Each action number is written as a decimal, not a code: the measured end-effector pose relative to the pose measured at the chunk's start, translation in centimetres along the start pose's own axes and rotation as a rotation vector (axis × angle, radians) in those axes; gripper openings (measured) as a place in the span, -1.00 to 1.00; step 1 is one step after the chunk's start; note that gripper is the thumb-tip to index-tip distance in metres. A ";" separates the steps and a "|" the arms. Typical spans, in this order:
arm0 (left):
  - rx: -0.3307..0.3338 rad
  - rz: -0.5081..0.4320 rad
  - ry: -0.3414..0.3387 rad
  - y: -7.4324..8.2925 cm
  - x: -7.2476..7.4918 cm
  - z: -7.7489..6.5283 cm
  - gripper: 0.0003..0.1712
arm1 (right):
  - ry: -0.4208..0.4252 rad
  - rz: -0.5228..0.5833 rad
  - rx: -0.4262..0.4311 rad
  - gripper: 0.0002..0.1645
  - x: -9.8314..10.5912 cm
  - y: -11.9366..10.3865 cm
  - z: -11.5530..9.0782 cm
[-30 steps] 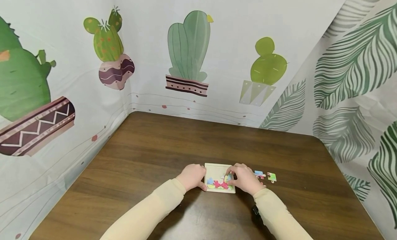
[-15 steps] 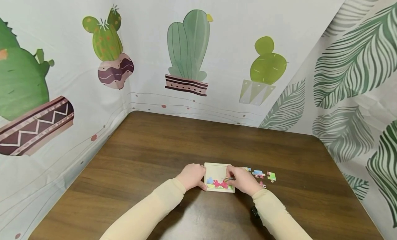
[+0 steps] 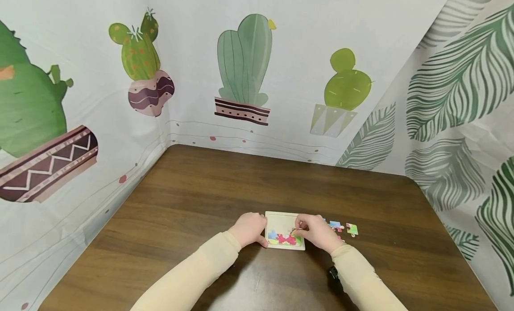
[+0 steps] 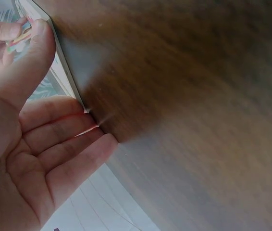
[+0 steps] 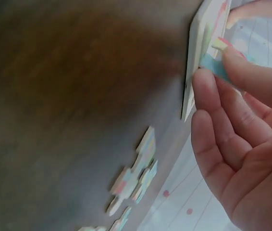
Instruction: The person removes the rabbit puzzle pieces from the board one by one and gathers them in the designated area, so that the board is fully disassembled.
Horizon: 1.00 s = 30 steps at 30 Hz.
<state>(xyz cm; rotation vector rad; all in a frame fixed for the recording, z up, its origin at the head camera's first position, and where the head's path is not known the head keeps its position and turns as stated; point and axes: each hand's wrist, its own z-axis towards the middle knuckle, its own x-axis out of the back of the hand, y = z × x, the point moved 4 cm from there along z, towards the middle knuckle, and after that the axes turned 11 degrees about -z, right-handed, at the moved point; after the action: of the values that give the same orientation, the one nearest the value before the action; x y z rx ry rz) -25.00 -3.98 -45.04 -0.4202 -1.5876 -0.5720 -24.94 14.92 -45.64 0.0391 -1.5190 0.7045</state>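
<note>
Printed puzzle piece (image 5: 213, 65) in right grip (image 3: 316, 231)

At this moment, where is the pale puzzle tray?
In the head view, the pale puzzle tray lies low, slightly right of centre, on the brown table, between the left hand and the right hand, with loose puzzle pieces farther right.

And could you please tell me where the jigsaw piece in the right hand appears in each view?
Head: below and right of centre, the jigsaw piece is pinched by the right hand over the puzzle tray.
Left wrist: near the top left corner, the jigsaw piece shows past the left hand.
Right wrist: upper right, the jigsaw piece.
Shared landmark: the puzzle tray, partly visible in all three.
</note>
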 end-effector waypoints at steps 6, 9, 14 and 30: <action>0.001 -0.003 0.003 0.0 -0.1 0.0 -0.40 | -0.020 0.080 -0.036 -0.90 0.4 1.3 -0.4; -0.003 -0.002 0.012 0.0 0.0 0.0 -0.41 | -0.030 0.112 -0.070 -0.93 0.7 2.0 -0.8; -0.005 -0.001 0.014 0.0 0.0 0.0 -0.40 | -0.015 0.125 -0.112 -0.94 1.4 3.3 -1.5; -0.009 0.002 0.009 0.0 0.1 0.1 -0.39 | 0.029 0.093 -0.210 -0.90 3.8 7.0 -4.2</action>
<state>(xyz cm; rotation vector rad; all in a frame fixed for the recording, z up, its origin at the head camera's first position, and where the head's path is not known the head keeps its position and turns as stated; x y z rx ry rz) -25.09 -3.98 -45.00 -0.4257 -1.5759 -0.5792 -24.70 23.88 -45.38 -0.2005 -1.5672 0.6131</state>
